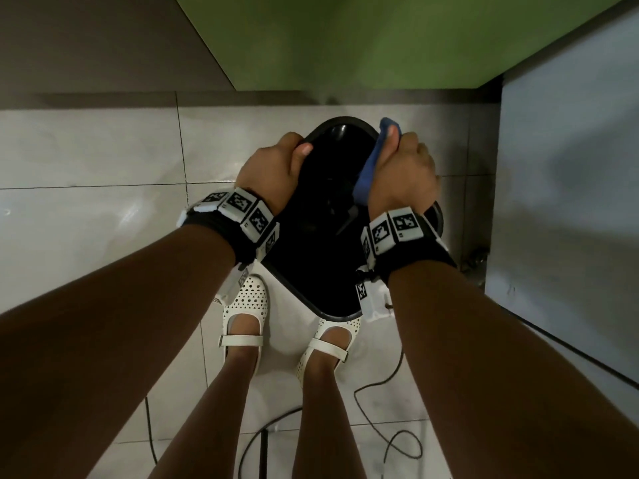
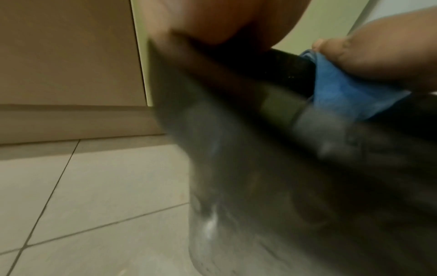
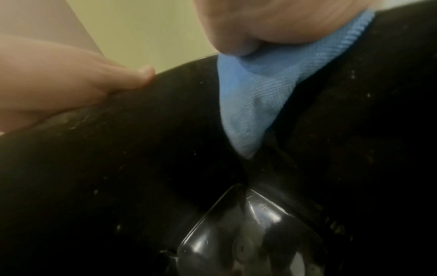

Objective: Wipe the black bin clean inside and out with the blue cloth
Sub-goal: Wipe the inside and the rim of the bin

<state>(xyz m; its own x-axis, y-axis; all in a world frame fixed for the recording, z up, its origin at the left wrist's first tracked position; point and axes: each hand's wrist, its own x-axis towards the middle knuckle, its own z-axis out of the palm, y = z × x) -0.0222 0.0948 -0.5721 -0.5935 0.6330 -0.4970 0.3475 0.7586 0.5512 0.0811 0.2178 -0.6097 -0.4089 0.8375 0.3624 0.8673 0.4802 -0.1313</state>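
The black bin [image 1: 311, 257] stands on the tiled floor between my hands, its open mouth towards me. My left hand [image 1: 276, 167] grips the bin's left rim, thumb inside. My right hand [image 1: 401, 171] holds the folded blue cloth [image 1: 368, 174] over the right rim, thumb pressing it against the inner wall. The left wrist view shows the bin's dusty outer wall [image 2: 272, 177] and the blue cloth [image 2: 343, 93] on the far rim. From the right wrist, the cloth [image 3: 255, 97] hangs down the speckled inner wall [image 3: 118, 177], with the glossy bottom below.
A green wall [image 1: 363, 39] rises behind the bin, and a pale grey panel [image 1: 570, 167] stands close on the right. My feet in white shoes [image 1: 243, 316] are right behind the bin. A black cable [image 1: 383, 409] loops over the floor tiles near my feet.
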